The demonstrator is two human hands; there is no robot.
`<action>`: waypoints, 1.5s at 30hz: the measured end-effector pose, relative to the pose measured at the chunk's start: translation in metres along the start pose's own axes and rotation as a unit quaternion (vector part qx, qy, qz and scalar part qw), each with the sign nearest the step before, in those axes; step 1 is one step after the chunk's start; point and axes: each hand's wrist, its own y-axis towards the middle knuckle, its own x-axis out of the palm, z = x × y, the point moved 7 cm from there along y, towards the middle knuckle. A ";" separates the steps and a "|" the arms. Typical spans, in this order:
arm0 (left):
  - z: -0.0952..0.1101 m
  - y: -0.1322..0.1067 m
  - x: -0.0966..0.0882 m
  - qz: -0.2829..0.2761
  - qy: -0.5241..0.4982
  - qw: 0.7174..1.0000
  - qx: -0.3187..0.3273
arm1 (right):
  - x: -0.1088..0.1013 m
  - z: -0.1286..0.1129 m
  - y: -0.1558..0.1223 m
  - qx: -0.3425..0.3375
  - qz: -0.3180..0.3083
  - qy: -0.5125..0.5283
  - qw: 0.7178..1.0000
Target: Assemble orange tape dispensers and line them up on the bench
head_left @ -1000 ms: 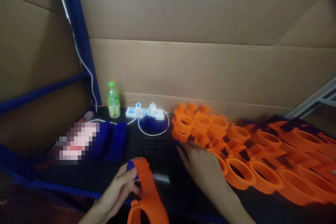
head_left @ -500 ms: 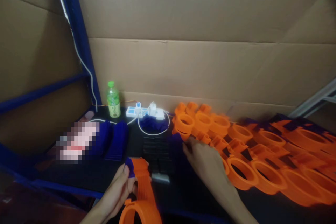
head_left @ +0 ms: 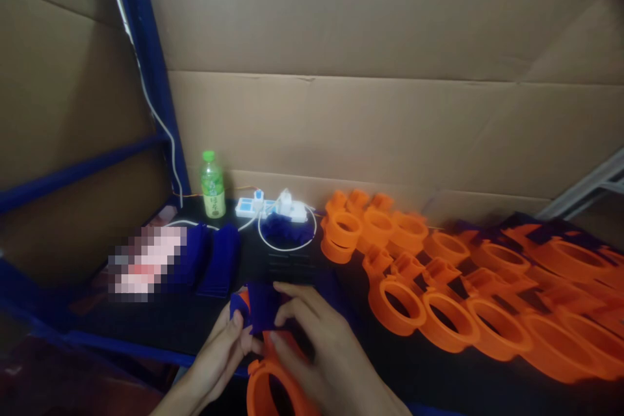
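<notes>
At far left, the shelf edge (head_left: 131, 346) borders the black worktop (head_left: 241, 279). Two blue stacks (head_left: 218, 263) lie side by side inboard of it, clear of the left hand (head_left: 217, 354). The bottle (head_left: 213, 192) stands upright behind them.

The left hand's thumb and fingers are clamped on the blue-covered end of the orange holder (head_left: 255, 390). The holder is in front of the worktop's middle, its ring lowermost. The right hand (head_left: 324, 338) grips the blue piece (head_left: 263, 307) at its right side; its thumb is blurred. The blue piece overlaps the upper part of the holder in this view; contact cannot be confirmed.

Step in hand, as judged: bring blue piece and holder together. The move calls for a steady left grip, aligned edges, and right fingertips clear of the joint.

Behind the hands, the power strip (head_left: 246, 208) and looped cable (head_left: 283, 250) limit rearward travel. To the right, rows of orange holders (head_left: 451, 331) restrict the right hand; more room lies toward the front edge.
</notes>
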 end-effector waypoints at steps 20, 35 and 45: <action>-0.005 0.001 -0.007 0.012 0.002 1.000 0.014 | -0.003 0.023 0.010 0.114 -0.074 0.102 0.985; 0.000 -0.006 -0.019 0.059 0.100 0.992 0.058 | 0.006 0.032 0.000 0.196 -0.074 0.177 0.962; 0.014 -0.006 0.002 -0.027 0.153 0.985 0.070 | 0.034 0.048 -0.004 0.285 -0.073 0.430 0.854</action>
